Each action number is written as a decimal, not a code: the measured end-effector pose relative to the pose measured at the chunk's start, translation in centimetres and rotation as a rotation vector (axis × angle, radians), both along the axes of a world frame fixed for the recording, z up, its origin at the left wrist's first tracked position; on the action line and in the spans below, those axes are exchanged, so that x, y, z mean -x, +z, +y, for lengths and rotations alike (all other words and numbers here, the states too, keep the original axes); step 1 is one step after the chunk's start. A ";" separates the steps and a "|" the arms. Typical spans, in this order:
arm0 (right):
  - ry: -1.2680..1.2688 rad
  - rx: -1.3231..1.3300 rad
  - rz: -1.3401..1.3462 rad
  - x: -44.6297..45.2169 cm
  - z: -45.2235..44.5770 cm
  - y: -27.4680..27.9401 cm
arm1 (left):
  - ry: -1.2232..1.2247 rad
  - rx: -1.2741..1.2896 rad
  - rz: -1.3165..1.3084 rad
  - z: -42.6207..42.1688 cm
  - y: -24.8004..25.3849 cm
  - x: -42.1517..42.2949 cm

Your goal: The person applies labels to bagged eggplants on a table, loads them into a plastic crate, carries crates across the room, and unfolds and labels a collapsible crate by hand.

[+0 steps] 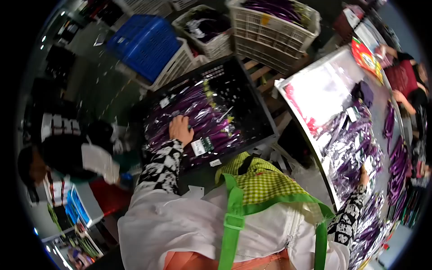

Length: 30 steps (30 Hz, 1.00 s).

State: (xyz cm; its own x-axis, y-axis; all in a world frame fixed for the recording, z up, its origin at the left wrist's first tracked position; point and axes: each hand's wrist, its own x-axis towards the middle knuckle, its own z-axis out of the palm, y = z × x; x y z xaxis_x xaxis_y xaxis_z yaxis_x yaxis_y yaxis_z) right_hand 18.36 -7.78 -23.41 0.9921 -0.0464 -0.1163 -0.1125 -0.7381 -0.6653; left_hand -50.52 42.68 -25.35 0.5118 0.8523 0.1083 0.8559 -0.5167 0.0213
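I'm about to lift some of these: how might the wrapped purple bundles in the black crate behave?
The wrapped purple bundles may be slippery, since their film looks glossy. They might bend somewhat, as the purple vegetables inside look long and slender. Rolling seems unlikely while they lie close together in the black crate.

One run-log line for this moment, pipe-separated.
left hand: on clear-bagged long purple vegetables, black plastic crate | right hand: at shiny bagged purple vegetables, grey table

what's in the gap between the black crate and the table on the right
Wooden slats with dark gaps show between the black crate and the table in the head view.
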 end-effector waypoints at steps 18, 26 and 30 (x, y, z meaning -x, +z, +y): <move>-0.119 -0.829 0.448 6.7 3.0 10.1 | 0.145 0.273 -0.661 7.9 0.5 -7.8; 0.209 -0.818 0.232 16.3 8.5 13.7 | -0.537 2.198 -0.916 -16.5 12.5 -38.6; 0.578 -0.597 0.076 20.6 10.3 15.5 | -0.307 2.432 -0.988 -21.5 13.4 -45.0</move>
